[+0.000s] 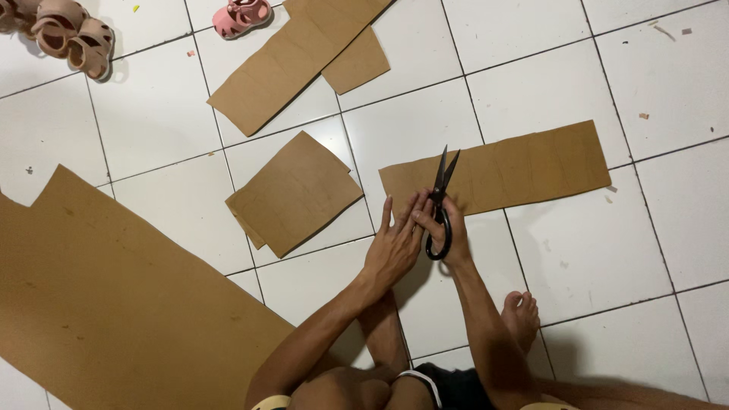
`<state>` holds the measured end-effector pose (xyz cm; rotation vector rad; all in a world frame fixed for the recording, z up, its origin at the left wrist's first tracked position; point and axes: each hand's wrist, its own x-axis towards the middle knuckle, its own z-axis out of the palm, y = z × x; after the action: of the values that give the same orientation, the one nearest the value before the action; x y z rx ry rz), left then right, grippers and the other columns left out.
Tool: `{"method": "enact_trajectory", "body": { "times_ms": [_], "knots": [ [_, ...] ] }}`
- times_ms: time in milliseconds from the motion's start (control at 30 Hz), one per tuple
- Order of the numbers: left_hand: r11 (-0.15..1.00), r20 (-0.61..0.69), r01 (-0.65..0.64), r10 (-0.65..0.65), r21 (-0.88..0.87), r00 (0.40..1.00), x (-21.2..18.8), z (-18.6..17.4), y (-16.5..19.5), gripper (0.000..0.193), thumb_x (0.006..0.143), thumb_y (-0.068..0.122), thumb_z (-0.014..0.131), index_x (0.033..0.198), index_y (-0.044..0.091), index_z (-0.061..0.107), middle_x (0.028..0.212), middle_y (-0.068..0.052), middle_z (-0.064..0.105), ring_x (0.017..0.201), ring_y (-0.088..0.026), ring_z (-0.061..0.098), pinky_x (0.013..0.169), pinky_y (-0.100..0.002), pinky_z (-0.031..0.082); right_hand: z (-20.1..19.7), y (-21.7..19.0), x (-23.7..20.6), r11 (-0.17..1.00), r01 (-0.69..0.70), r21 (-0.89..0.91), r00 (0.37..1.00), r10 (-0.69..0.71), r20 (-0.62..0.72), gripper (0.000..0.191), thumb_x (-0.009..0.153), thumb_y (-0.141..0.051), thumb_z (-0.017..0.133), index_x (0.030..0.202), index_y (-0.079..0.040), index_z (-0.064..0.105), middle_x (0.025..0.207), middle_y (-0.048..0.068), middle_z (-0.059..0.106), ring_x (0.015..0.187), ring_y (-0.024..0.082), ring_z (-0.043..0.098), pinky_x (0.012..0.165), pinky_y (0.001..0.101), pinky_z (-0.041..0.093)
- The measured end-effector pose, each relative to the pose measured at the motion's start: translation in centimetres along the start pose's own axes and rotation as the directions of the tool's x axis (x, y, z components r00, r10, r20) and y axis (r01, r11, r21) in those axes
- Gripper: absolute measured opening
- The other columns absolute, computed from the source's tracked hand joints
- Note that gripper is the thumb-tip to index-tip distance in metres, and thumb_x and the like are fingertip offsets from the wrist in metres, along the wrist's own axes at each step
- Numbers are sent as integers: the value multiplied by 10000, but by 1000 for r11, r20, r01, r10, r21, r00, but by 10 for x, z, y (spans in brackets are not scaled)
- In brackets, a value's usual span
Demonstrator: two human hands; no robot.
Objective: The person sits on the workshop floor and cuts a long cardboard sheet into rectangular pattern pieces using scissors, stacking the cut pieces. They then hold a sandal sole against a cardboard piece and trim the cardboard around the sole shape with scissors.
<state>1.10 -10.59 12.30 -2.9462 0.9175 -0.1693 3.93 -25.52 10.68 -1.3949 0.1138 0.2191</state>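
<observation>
My right hand (448, 228) grips black scissors (442, 199), blades slightly apart and pointing away from me over a long brown cardboard strip (531, 167) lying on the white tiled floor. My left hand (395, 243) rests flat with fingers spread on the near left end of that strip, touching the right hand beside the scissor handles. The strip stretches to the right from the hands.
A stack of square cardboard pieces (295, 193) lies to the left. A large cardboard sheet (114, 304) covers the floor at lower left, more cardboard (304, 53) lies farther off. Small sandals (72, 34) and a pink shoe (241, 15) sit at the top. My bare foot (522, 319) is below.
</observation>
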Motion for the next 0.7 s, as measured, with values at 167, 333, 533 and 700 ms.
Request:
{"method": "enact_trajectory", "body": {
  "times_ms": [167,333,533,700],
  "knots": [
    [999,-40,36,-35,30,999,1,46,-5,816,887,170,639,1594,72,243,1665,-152,257,1547,-356,168,1226,-632,150,-10,2,10,997,-73,-12,984,70,-163,453,933,-187,760,1307,-1,584,1032,66,702,926,148,665,783,274,530],
    [723,232,495,-439,-481,868,-10,99,-18,920,893,256,738,1558,-85,202,1581,-305,327,1495,-479,295,1204,-628,269,-43,20,14,727,-179,-663,947,-55,-316,416,868,-171,813,1219,-60,619,969,86,715,878,198,688,769,336,549],
    [287,301,522,-561,-803,771,4,105,-17,924,893,202,718,1510,-182,147,1326,-301,564,1135,-439,597,1024,-567,443,-55,54,9,486,-171,-857,926,-219,-309,400,788,-209,877,1108,-67,683,919,106,696,907,301,663,793,460,516],
    [-268,624,591,-550,-761,555,33,94,-30,563,912,297,761,1196,-141,549,925,-176,726,744,-217,661,685,-357,555,-50,49,8,554,-255,-792,895,-175,-410,404,827,-270,847,1151,-95,682,954,66,715,911,246,685,782,435,532]
  ]
}}
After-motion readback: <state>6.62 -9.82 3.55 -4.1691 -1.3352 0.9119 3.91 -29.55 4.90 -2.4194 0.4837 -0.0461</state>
